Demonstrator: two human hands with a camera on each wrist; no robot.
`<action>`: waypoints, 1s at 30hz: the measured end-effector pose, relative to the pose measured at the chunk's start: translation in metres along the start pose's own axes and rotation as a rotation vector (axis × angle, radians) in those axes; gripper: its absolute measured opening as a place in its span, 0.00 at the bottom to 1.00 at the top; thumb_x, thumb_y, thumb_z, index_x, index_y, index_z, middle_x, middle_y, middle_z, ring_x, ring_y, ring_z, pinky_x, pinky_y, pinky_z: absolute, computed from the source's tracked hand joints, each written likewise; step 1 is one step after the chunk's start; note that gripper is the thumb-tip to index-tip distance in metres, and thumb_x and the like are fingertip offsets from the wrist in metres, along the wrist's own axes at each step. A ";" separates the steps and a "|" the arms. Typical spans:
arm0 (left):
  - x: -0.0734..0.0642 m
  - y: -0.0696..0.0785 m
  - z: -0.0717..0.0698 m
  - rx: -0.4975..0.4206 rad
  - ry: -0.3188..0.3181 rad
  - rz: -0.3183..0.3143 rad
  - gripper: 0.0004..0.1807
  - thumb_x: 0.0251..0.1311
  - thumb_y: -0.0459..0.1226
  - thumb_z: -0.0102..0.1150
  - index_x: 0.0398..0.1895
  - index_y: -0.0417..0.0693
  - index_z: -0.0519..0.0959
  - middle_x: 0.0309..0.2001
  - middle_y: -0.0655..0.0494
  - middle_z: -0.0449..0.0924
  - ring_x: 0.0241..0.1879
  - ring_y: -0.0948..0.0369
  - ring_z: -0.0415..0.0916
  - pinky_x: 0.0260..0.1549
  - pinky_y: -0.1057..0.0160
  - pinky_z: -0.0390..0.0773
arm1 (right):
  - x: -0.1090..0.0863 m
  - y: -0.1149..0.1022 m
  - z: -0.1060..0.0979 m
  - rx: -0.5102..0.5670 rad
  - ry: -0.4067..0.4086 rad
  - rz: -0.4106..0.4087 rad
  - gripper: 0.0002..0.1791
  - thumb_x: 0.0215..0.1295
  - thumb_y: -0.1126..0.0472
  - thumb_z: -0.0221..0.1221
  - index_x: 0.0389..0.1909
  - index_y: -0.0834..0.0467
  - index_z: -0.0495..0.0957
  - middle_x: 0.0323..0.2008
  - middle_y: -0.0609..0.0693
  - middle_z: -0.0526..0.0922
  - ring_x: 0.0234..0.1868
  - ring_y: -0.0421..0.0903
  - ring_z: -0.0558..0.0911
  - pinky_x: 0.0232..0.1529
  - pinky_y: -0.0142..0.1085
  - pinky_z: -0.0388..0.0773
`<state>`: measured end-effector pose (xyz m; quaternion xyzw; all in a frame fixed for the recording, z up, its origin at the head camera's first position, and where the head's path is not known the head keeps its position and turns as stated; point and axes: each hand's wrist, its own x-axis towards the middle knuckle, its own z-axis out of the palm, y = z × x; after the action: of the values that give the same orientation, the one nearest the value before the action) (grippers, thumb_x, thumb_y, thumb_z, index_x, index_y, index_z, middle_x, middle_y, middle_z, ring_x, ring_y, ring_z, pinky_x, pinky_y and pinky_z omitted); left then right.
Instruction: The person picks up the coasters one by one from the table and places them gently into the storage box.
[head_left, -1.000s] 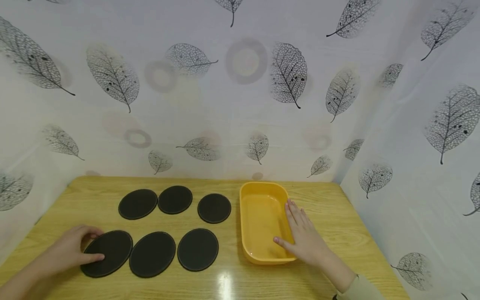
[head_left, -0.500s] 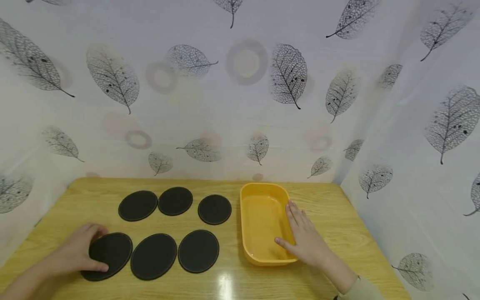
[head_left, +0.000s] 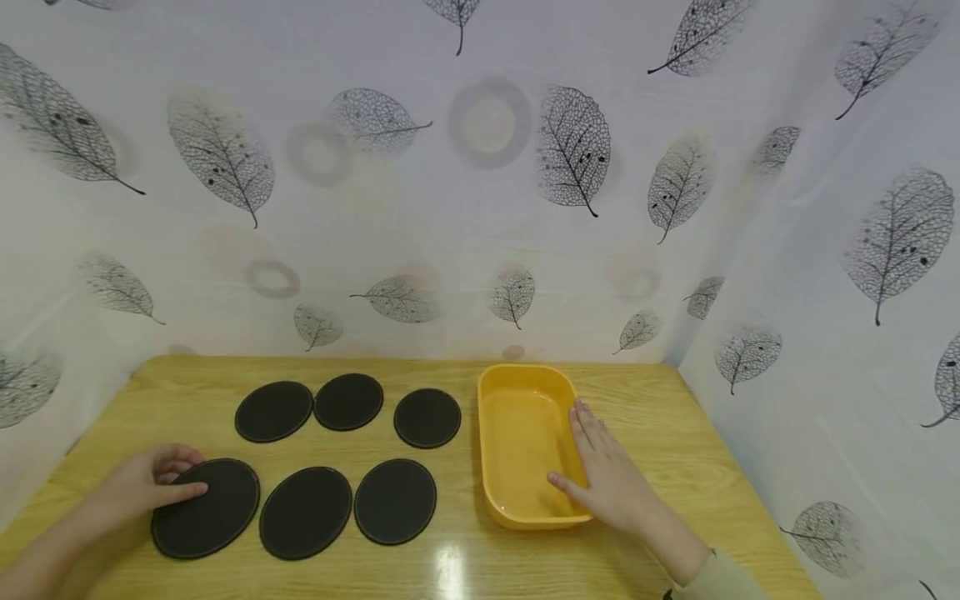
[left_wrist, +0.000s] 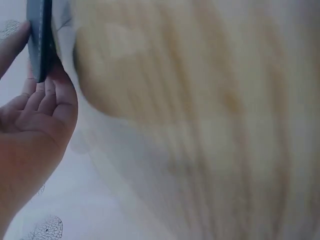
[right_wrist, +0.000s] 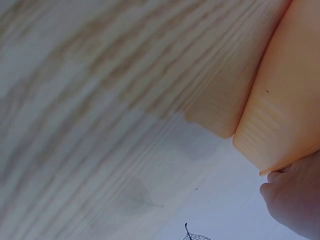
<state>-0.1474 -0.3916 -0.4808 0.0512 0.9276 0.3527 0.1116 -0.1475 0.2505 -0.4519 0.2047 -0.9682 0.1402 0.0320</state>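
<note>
In the head view my left hand (head_left: 142, 483) pinches the leftmost front black coaster (head_left: 217, 512), an oval-looking disc with a stitched edge. Its thumb lies on top and its fingers go under the left edge. The left wrist view shows that coaster (left_wrist: 41, 40) edge-on between thumb and fingers. On the right, an orange-yellow plastic tub (head_left: 517, 450) stands with nothing inside. My right hand (head_left: 615, 479) rests along its right rim, fingers straight, thumb reaching over the inside. From the right wrist, the tub's outer wall (right_wrist: 285, 90) shows with the fingers at its rim.
Two more black coasters, a middle one (head_left: 306, 512) and a right one (head_left: 395, 502), lie in the front row. Behind them lie three others (head_left: 273, 412) (head_left: 348, 402) (head_left: 427, 417). A leaf-patterned curtain (head_left: 465, 233) closes off the wooden table (head_left: 637, 387) behind and at the sides.
The left hand's thumb has shifted up across the coaster, and the coaster has moved slightly left, opening a gap to its neighbour. The right hand and the tub stay put.
</note>
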 end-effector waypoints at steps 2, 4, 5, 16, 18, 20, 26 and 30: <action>0.001 0.003 -0.005 -0.035 -0.042 -0.055 0.29 0.72 0.42 0.68 0.61 0.24 0.76 0.56 0.33 0.83 0.42 0.85 0.74 0.40 0.73 0.82 | 0.000 0.000 0.000 -0.005 -0.004 -0.001 0.54 0.76 0.36 0.58 0.82 0.73 0.50 0.85 0.67 0.44 0.85 0.66 0.51 0.82 0.62 0.53; 0.002 0.007 -0.009 -0.078 -0.081 -0.106 0.31 0.74 0.44 0.66 0.64 0.24 0.74 0.60 0.29 0.82 0.47 0.77 0.80 0.43 0.70 0.84 | 0.000 0.000 0.001 -0.012 -0.003 -0.002 0.54 0.76 0.37 0.58 0.82 0.73 0.50 0.85 0.68 0.44 0.85 0.66 0.51 0.83 0.61 0.53; 0.002 0.009 -0.010 -0.093 -0.091 -0.118 0.31 0.74 0.44 0.65 0.65 0.24 0.74 0.61 0.29 0.81 0.51 0.68 0.83 0.43 0.69 0.84 | 0.000 0.000 0.001 -0.016 0.000 -0.004 0.54 0.76 0.37 0.58 0.82 0.73 0.50 0.85 0.68 0.44 0.85 0.66 0.51 0.83 0.61 0.54; 0.020 0.056 -0.012 -0.398 -0.121 -0.158 0.34 0.79 0.42 0.58 0.71 0.20 0.64 0.54 0.58 0.87 0.44 0.75 0.83 0.46 0.71 0.85 | 0.000 0.000 0.000 -0.022 0.020 -0.016 0.53 0.75 0.38 0.59 0.81 0.74 0.52 0.85 0.68 0.46 0.85 0.66 0.53 0.81 0.62 0.55; 0.026 0.069 -0.010 -0.425 -0.123 -0.145 0.31 0.79 0.41 0.58 0.70 0.22 0.66 0.51 0.61 0.86 0.43 0.74 0.84 0.46 0.71 0.85 | 0.000 0.000 0.000 -0.026 0.024 -0.020 0.53 0.75 0.39 0.60 0.81 0.74 0.52 0.84 0.69 0.47 0.84 0.66 0.54 0.81 0.62 0.56; 0.032 0.082 -0.006 -0.437 -0.123 -0.125 0.29 0.78 0.40 0.58 0.68 0.23 0.69 0.49 0.62 0.86 0.43 0.73 0.85 0.46 0.70 0.85 | 0.000 0.000 0.000 -0.030 0.028 -0.022 0.53 0.74 0.39 0.60 0.81 0.74 0.53 0.84 0.69 0.48 0.84 0.67 0.55 0.81 0.62 0.57; 0.051 0.119 0.016 -0.457 -0.103 -0.090 0.28 0.77 0.38 0.60 0.68 0.22 0.69 0.52 0.52 0.87 0.42 0.72 0.85 0.45 0.67 0.87 | 0.000 0.001 0.003 -0.031 0.056 -0.040 0.53 0.74 0.40 0.61 0.80 0.74 0.53 0.84 0.69 0.48 0.83 0.68 0.56 0.81 0.62 0.57; 0.067 0.144 0.034 -0.477 -0.102 -0.074 0.28 0.75 0.37 0.61 0.68 0.23 0.70 0.54 0.47 0.87 0.42 0.71 0.84 0.47 0.65 0.87 | 0.000 0.002 0.002 -0.045 0.048 -0.039 0.54 0.74 0.37 0.59 0.81 0.74 0.52 0.84 0.69 0.47 0.84 0.67 0.55 0.81 0.62 0.56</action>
<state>-0.2013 -0.2510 -0.4210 0.0069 0.8126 0.5544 0.1799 -0.1484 0.2516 -0.4544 0.2193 -0.9659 0.1227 0.0624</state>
